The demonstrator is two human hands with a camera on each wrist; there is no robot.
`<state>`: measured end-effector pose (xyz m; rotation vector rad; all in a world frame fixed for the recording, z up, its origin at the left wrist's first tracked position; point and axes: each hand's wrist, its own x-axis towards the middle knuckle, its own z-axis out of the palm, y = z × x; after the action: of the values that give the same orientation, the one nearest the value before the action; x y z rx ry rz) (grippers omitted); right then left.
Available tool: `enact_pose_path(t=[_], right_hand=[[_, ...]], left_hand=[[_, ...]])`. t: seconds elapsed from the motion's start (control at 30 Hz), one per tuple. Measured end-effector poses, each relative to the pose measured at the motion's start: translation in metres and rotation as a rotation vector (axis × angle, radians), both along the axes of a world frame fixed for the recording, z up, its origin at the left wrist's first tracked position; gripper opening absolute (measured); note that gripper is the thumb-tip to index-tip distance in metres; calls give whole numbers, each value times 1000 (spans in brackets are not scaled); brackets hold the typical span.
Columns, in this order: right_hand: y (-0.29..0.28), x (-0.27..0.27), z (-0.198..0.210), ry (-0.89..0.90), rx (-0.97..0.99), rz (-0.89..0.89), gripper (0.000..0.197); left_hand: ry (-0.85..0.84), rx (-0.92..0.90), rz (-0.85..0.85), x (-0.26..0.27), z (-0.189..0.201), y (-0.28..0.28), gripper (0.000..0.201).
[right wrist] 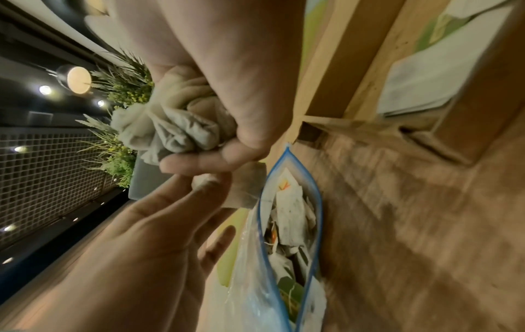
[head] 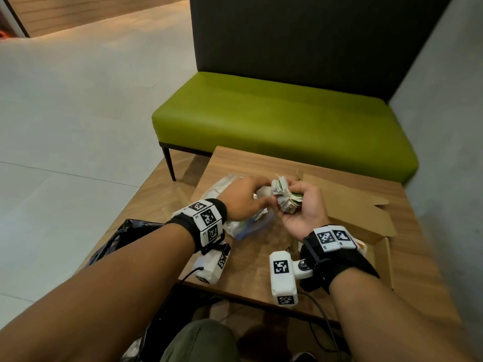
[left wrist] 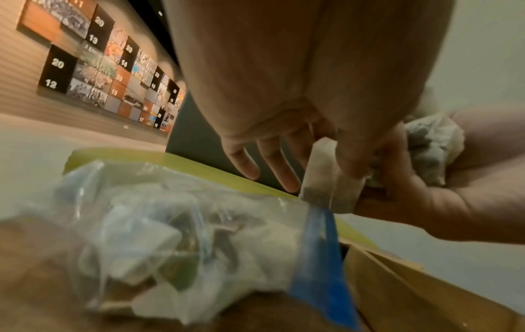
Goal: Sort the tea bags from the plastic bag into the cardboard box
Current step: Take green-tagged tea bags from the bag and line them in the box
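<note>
Now gathering, by the look of it: collecting tea bags out of the plastic bag (head: 244, 226) into a handful before any of them reach the cardboard box (head: 376, 231). Cupping a crumpled bundle of tea bags (head: 283, 198) in the right hand (head: 304, 207), fingers curled round it, palm turned up, above the table (head: 251, 270). Pinching a single tea bag (left wrist: 326, 177) between thumb and forefinger of the left hand (head: 241, 198), remaining fingers (left wrist: 247, 161) hanging straight and relaxed; bringing that bag against the bundle from the nine o'clock side. Lying open-mouthed below both hands, the plastic bag, blue zip rim (right wrist: 290, 202) gaping, many more sachets (right wrist: 290, 215) showing inside. Sitting at about three o'clock from the hands, the cardboard box, flaps folded out, a few flat packets (right wrist: 443, 71) already lying in it.

Judging the task well short of done, most of the contents remaining in the plastic bag. Calling next for either tucking the pinched bag into the right-hand bundle or carrying the handful rightward over the box opening and releasing it; needing a firm enough curl to avoid shedding loose bags on the way.
</note>
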<state>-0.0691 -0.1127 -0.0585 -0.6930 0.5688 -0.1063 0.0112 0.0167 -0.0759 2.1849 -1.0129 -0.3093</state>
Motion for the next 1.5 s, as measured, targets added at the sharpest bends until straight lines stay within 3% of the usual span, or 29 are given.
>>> enact_pose_path(t=[0.07, 0.13, 0.27, 0.4, 0.57, 0.73, 0.83, 0.97, 1.07, 1.2, 1.3, 1.4, 1.5], right_hand=[[-3, -3, -3, -8, 53, -37, 25], [-8, -5, -9, -11, 118, -94, 22], [-18, -9, -20, -30, 228, -144, 27], [-24, -10, -31, -74, 233, -122, 35], [-25, -17, -29, -42, 188, -63, 17], [-28, -22, -31, 18, 94, -26, 14], [-28, -23, -30, 41, 60, -21, 15], [-25, -23, -32, 58, 44, -3, 14], [-23, -22, -32, 46, 12, 18, 16], [-20, -21, -32, 47, -44, 45, 22], [-18, -21, -33, 74, -113, 55, 21], [-22, -22, -31, 82, -130, 41, 20], [-27, -25, -26, 52, -125, 43, 29]], left_hand=[[-26, -33, 92, 4, -7, -1, 18], [-4, -47, 148, 10, -12, 1, 16], [-4, 9, 42, 9, -10, 9, 11], [-279, 247, -116, -7, -12, 5, 20], [-599, 559, -239, -28, -16, -7, 29], [-722, 524, -6, -28, -25, -9, 18], [-776, 551, 17, -26, -30, -8, 16], [-649, 669, 74, -26, -36, -7, 47], [-572, 584, 105, -26, -30, -2, 63], [-610, 378, 33, -21, -28, 4, 48], [-570, 137, 146, -20, -26, 1, 35], [-362, -75, 301, -19, -10, -13, 31], [-70, -121, 201, -19, 11, -30, 30]])
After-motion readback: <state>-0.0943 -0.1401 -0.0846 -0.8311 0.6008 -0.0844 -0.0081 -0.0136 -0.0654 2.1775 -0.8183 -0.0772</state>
